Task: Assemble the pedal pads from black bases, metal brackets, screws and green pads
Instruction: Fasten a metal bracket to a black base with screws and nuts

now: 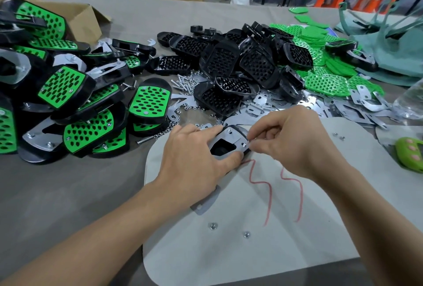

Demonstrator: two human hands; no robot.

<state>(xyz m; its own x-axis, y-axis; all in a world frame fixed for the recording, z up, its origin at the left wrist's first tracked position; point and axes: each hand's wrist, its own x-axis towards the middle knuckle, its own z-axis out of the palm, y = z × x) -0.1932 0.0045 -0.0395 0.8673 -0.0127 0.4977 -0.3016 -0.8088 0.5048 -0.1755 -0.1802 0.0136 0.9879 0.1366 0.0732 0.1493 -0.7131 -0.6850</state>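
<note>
Two loose nuts [212,226] lie on the pale cloth sheet [229,262] below both wrists. Left hand [192,159] grips a black base [220,150] topped by a metal bracket [226,136], with the forefinger along its far edge and the thumb clamped on its near edge. Right hand [290,139] pinches thumb and forefinger together on a screw [244,144] at the bracket's corner, just beside the left thumb tip.

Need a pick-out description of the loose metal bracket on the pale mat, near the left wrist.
Start at the pale rounded mat with red squiggles, nearest the person. At its left side, just under the left hand, a flat grey metal bracket pokes out towards the camera. Unlike the brackets heaped beyond the mat, it lies alone, fastened to nothing.
</note>
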